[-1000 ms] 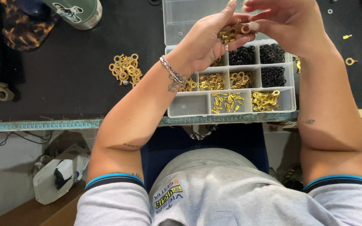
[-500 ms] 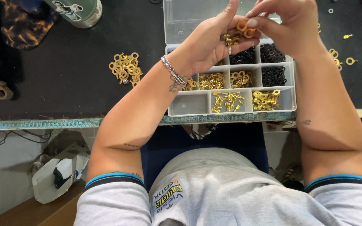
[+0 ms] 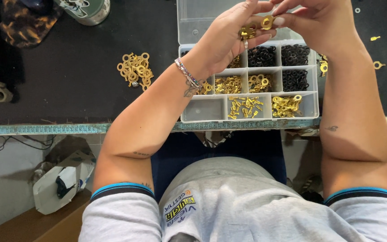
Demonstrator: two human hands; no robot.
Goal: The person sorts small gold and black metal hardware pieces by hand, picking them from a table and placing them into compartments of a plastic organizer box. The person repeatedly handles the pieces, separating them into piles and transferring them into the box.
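A dark counter (image 3: 68, 89) spans the view, edged along its near side by a pale measuring strip. On it, in front of the person, sits a clear plastic compartment box (image 3: 202, 110) with its lid tipped open at the far side; its cells hold black rings (image 3: 294, 67) toward the right rear, gold terminals (image 3: 287, 105) along the near row and middle, and one near-left cell holds nothing visible. Both hands hover above the rear of the box, close together. The left hand (image 3: 227, 38), with a beaded bracelet (image 3: 187, 74) on its wrist, is curled around a small cluster of gold pieces (image 3: 247, 32) cupped in its fingers. The right hand (image 3: 323, 22) is pinched shut on a single gold ring terminal (image 3: 267, 22), held between fingertips just beside the left hand's cluster. To the left of the box, well apart from it, a loose pile of gold ring terminals (image 3: 135, 69) lies on the counter. A few stray gold pieces (image 3: 377, 65) lie to the right of the box.
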